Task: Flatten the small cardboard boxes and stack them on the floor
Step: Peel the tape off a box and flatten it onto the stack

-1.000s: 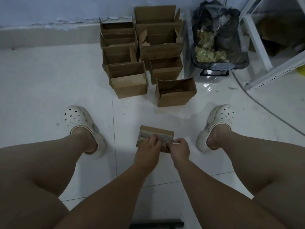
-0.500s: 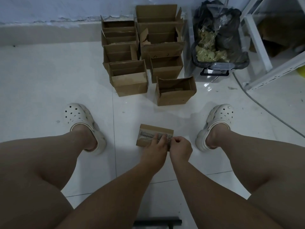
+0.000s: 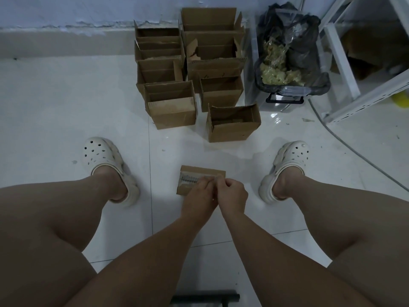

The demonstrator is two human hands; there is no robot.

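At the near edge of the view a dark bar (image 3: 205, 298) lies across the white tiled floor (image 3: 55, 129), between the person's bare knees. Both forearms reach forward from there and meet just ahead.

The left hand (image 3: 198, 193) lies over the near right part of the small box (image 3: 205, 171), with its fingers curled down onto the top face, gripping it. The right hand (image 3: 232, 192) is pressed against the left. Its thumb and fingers are drawn together in a pinch at the right end of the tape strip (image 3: 188, 179) that runs along the box top. How much tape is lifted cannot be made out.

The small box stands on the floor, still in box form. Its far and left portions are exposed and its near right corner is covered by the hands. It sits midway between the left clog (image 3: 104, 160) and the right clog (image 3: 290, 160), well apart from each.

Beyond it, one open box (image 3: 232, 124) stands alone, nearest to the person. Behind that, a cluster of open boxes (image 3: 172, 107) stands in two rows running back to the wall (image 3: 66, 9), all upright with flaps raised.

To the right of the cluster, just beside it, stands a clear bin (image 3: 285, 100) lined with a black bag (image 3: 296, 41). A white metal rack (image 3: 365, 94) is further right, with a cable (image 3: 354, 151) running along the floor in front of it.
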